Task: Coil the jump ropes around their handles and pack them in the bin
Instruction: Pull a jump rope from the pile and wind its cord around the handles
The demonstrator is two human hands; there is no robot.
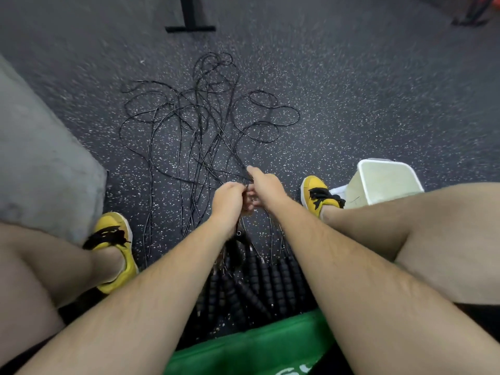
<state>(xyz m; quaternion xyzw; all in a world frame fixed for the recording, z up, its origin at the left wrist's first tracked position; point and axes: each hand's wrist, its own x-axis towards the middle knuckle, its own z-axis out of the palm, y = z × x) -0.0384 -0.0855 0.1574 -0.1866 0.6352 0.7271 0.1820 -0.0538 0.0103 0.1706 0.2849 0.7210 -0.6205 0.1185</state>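
Note:
Several thin black jump ropes lie tangled in loops on the speckled floor ahead of me. Their black ribbed foam handles are bunched on the floor between my legs. My left hand is closed on a black handle whose end hangs below my wrist. Touching it, my right hand pinches a rope cord, forefinger stretched forward. A white bin stands at the right, beside my right shoe; nothing shows inside it.
Yellow shoes with black laces sit left and right of the ropes. A grey padded block fills the left side. A black stand foot stands at the far top. Green fabric lies below.

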